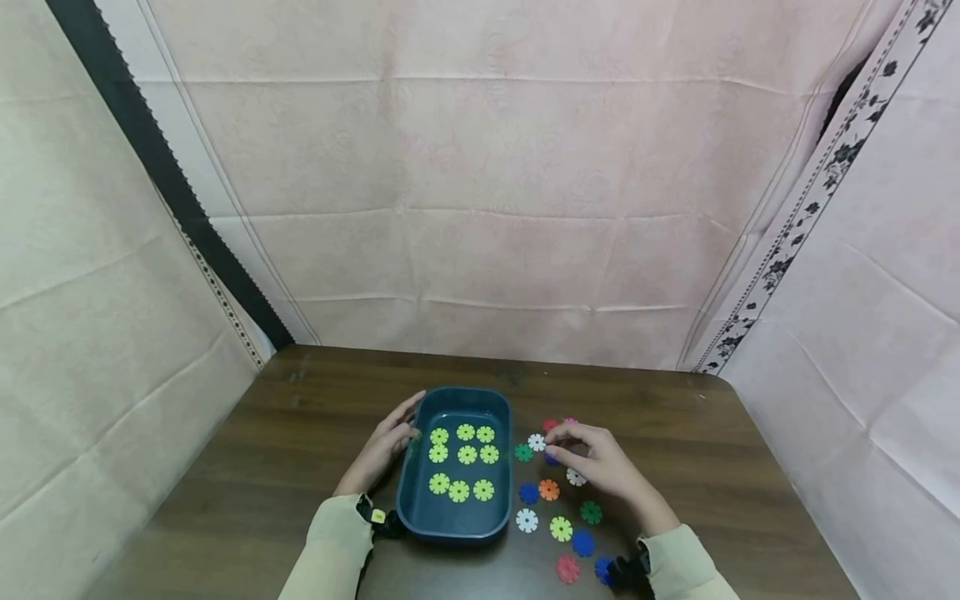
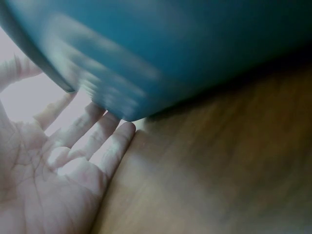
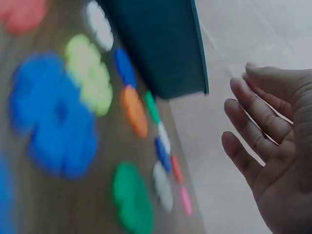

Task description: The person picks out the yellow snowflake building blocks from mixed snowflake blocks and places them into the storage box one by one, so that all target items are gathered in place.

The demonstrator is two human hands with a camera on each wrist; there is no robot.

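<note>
A dark teal tray (image 1: 455, 525) sits on the table with several yellow-green flower-shaped discs (image 1: 467, 455) lying in rough rows inside it. At the tray's left side is my left hand (image 1: 386, 446), its extended fingertips touching the outer wall (image 2: 161, 63). My right hand (image 1: 592, 458) hovers over loose discs right of the tray, fingers slightly bent. In the right wrist view that hand (image 3: 273, 126) has nothing between thumb and fingers. Nearest its fingertips in the head view is a white disc (image 1: 536, 442); a dark blue disc (image 1: 552, 459) is partly hidden beneath it.
Several more discs lie on the brown table (image 1: 247, 492): orange (image 1: 549, 489), green (image 1: 591, 512), yellow-green (image 1: 561, 528), blue (image 1: 582, 543) and red (image 1: 567, 568). Pale cloth (image 1: 480, 167) hangs behind the table and along both sides.
</note>
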